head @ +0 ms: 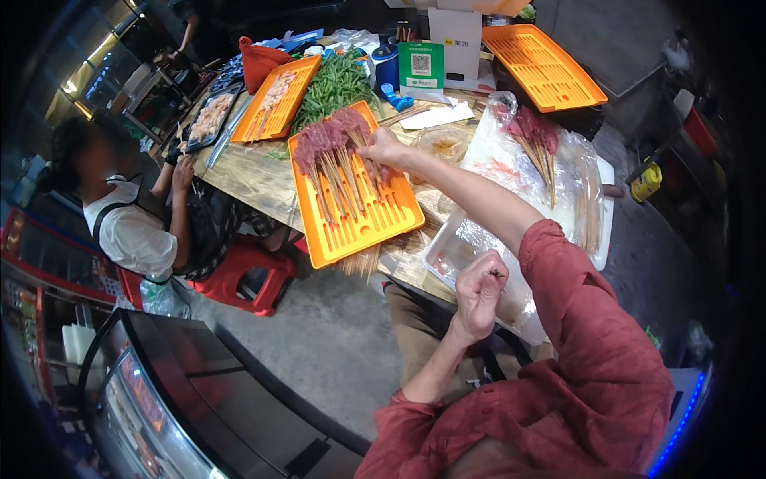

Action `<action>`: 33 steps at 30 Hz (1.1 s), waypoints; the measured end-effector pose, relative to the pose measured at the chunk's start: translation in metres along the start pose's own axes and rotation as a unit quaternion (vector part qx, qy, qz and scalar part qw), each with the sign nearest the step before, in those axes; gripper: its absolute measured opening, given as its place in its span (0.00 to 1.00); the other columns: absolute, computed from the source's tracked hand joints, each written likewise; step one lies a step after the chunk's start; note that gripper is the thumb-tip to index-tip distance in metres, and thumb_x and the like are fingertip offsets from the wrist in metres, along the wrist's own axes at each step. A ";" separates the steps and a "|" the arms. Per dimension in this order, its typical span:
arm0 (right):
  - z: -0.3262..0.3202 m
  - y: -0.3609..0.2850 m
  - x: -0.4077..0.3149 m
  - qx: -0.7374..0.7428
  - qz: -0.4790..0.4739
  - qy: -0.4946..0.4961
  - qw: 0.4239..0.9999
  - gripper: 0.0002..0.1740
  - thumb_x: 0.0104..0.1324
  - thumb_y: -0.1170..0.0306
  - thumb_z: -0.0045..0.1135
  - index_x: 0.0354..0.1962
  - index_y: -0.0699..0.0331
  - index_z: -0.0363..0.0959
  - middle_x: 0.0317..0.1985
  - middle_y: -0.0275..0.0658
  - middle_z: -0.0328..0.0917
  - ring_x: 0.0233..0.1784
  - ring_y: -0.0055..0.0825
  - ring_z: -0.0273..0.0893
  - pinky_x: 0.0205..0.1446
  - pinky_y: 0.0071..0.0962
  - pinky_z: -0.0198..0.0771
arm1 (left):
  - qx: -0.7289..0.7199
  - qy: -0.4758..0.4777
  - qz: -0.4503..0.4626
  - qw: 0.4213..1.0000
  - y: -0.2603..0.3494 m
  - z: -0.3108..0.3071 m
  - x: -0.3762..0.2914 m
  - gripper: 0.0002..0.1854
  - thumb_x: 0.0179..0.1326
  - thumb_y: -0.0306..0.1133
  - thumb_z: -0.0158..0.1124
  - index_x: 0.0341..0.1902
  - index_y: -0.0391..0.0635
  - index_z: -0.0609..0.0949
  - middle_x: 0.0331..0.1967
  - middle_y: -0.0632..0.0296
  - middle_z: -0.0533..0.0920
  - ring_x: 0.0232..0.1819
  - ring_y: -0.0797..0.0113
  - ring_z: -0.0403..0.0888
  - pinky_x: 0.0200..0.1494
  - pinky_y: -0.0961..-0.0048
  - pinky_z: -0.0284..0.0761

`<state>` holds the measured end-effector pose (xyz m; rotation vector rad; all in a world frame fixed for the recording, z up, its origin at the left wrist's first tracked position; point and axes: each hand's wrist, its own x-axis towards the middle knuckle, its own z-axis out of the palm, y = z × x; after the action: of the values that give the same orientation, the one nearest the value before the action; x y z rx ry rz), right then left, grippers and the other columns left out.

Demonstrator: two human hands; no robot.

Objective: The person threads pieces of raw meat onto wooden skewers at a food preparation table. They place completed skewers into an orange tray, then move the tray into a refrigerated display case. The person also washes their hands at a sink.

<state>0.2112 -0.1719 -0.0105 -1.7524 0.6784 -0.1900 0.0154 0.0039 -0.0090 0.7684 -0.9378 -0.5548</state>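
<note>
My right hand (380, 151) reaches over an orange slotted plastic tray (392, 215) and grips the sticks of some red meat skewers (351, 124) near its right edge. More red meat skewers (317, 149) lie side by side in that tray, meat at the far end, bare sticks towards me. My left hand (482, 293) is a closed fist above a clear-wrapped white tray (458, 239). Small dark ends show at the top of that fist; what they belong to cannot be made out. Further right, another bunch of red meat skewers (535, 141) rests on a plastic-covered white board (488, 146).
A co-worker (134, 221) sits on a red plastic stool (245, 272) at the left. Leafy greens (338, 81), an orange tray of pale skewers (242, 129) and a green code stand (421, 67) occupy the wooden table (254, 173). Bamboo sticks (359, 262) project beneath the near tray. A glass-fronted cabinet (197, 383) stands lower left.
</note>
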 end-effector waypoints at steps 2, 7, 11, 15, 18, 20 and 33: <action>-0.016 -0.001 -0.016 -0.090 -0.044 -0.047 0.994 0.18 0.62 0.69 0.48 0.39 0.81 0.64 0.17 0.48 0.73 0.15 0.33 0.73 0.17 0.29 0.71 | -0.014 0.017 -0.019 1.000 0.000 0.001 0.000 0.25 0.67 0.47 0.39 0.19 0.40 0.65 0.17 0.64 0.61 0.19 0.74 0.56 0.24 0.78 0.52; -0.088 0.008 -0.086 -0.347 -0.323 0.015 0.880 0.16 0.59 0.65 0.48 0.36 0.71 0.72 0.25 0.49 0.76 0.29 0.34 0.77 0.36 0.34 0.72 | -0.049 0.035 -0.045 0.997 0.000 0.009 -0.001 0.22 0.66 0.43 0.42 0.20 0.41 0.65 0.18 0.65 0.61 0.22 0.76 0.57 0.25 0.79 0.51; -0.178 0.042 -0.161 -0.204 -0.121 0.020 0.971 0.11 0.61 0.69 0.48 0.29 0.71 0.70 0.19 0.37 0.72 0.18 0.21 0.74 0.15 0.21 0.69 | -0.087 0.035 -0.033 0.995 0.004 0.018 0.002 0.24 0.66 0.48 0.43 0.20 0.42 0.65 0.19 0.65 0.63 0.17 0.78 0.59 0.20 0.83 0.56; -0.240 0.083 -0.224 -0.184 -0.015 0.076 0.980 0.10 0.59 0.71 0.50 0.24 0.70 0.69 0.16 0.34 0.70 0.15 0.18 0.72 0.12 0.19 0.66 | -0.041 0.044 -0.021 0.998 0.011 0.031 0.009 0.26 0.65 0.51 0.43 0.19 0.43 0.64 0.18 0.66 0.62 0.17 0.78 0.59 0.20 0.82 0.62; -0.258 0.109 -0.250 -0.203 0.009 0.079 0.976 0.10 0.59 0.71 0.50 0.24 0.71 0.70 0.16 0.35 0.70 0.13 0.18 0.70 0.12 0.19 0.64 | -0.023 0.037 -0.028 0.999 0.012 0.041 0.013 0.25 0.66 0.50 0.40 0.19 0.44 0.62 0.17 0.68 0.58 0.18 0.77 0.54 0.22 0.80 0.54; -0.262 0.120 -0.260 -0.199 0.006 0.090 0.976 0.10 0.59 0.71 0.50 0.24 0.71 0.70 0.15 0.35 0.70 0.13 0.18 0.70 0.12 0.19 0.62 | -0.018 0.031 -0.033 0.999 0.011 0.046 0.013 0.25 0.67 0.49 0.39 0.18 0.45 0.61 0.16 0.70 0.56 0.19 0.77 0.51 0.23 0.80 0.49; -0.246 0.096 -0.231 -0.282 -0.133 0.128 0.941 0.08 0.49 0.73 0.52 0.21 0.72 0.72 0.20 0.50 0.73 0.27 0.40 0.74 0.34 0.35 0.66 | -0.002 0.024 -0.027 0.999 0.012 0.051 0.000 0.26 0.64 0.50 0.44 0.17 0.42 0.63 0.16 0.65 0.61 0.17 0.75 0.59 0.19 0.79 0.59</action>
<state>-0.1245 -0.2675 0.0241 -2.4022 0.7246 -0.4510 -0.0275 -0.0058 0.0194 0.8018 -0.8733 -0.5838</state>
